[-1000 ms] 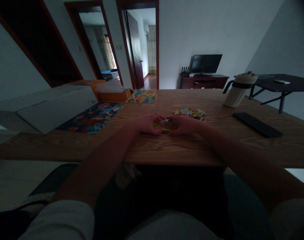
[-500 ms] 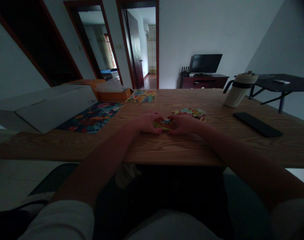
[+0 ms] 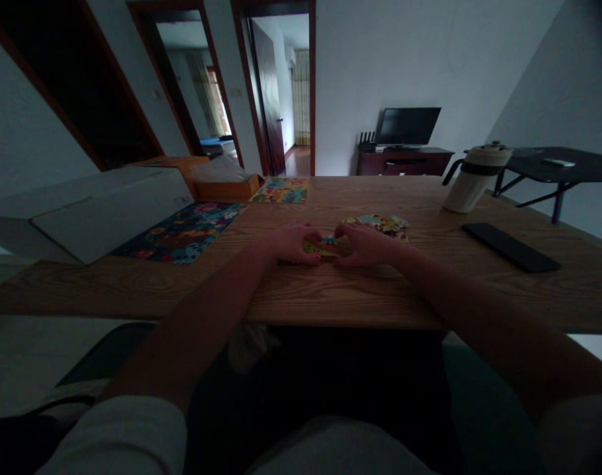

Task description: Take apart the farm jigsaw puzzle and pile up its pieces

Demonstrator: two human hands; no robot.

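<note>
A small patch of colourful jigsaw puzzle pieces, yellow with blue bits, lies flat on the wooden table between my two hands. My left hand curls round its left side, thumb low and fingers bent over the far side. From the right, my right hand grips the patch in the same way, thumb at the near edge. Both palms hide much of the patch, so its outline cannot be made out. Just behind my right hand is a heap of loose puzzle pieces, partly covered by it.
Two printed picture sheets, a dark one and a bright one, lie left of my hands. A white box and an orange box stand beyond. To the right are a beige jug and a black slab.
My right hand has shifted very slightly right, and the gap between the two hands' fingertips is a little wider. My left hand is nearly still.
</note>
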